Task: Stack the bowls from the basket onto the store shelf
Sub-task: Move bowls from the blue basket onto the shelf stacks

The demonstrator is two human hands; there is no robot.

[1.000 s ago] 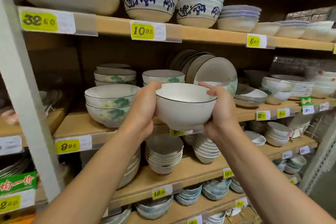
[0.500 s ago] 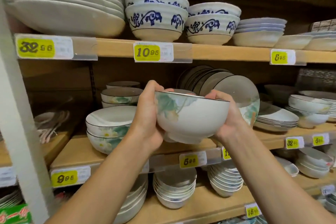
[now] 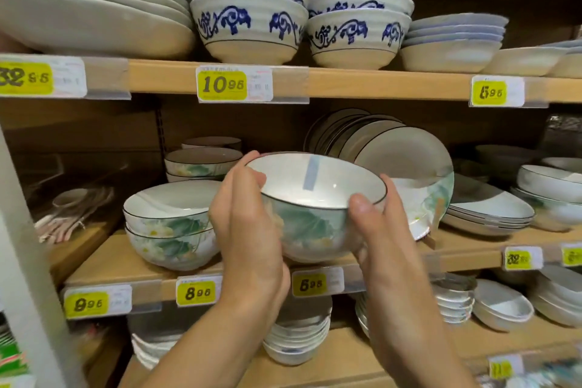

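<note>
I have the floral bowl (image 3: 315, 198) at centre frame, just over the front edge of the middle shelf (image 3: 456, 250). It sits between the stacked pair of floral bowls (image 3: 170, 227) at left and the leaning plates (image 3: 409, 167) at right. The upper shelf (image 3: 378, 82) is well above its rim. The board behind the bowl is hidden. The bowl is tilted, its mouth facing up and towards me. It is white inside with a thin dark rim, a pale blue strip within, and green leaves outside. My left hand (image 3: 248, 230) cups its left wall. My right hand (image 3: 387, 239) grips the right side, thumb by the rim.
</note>
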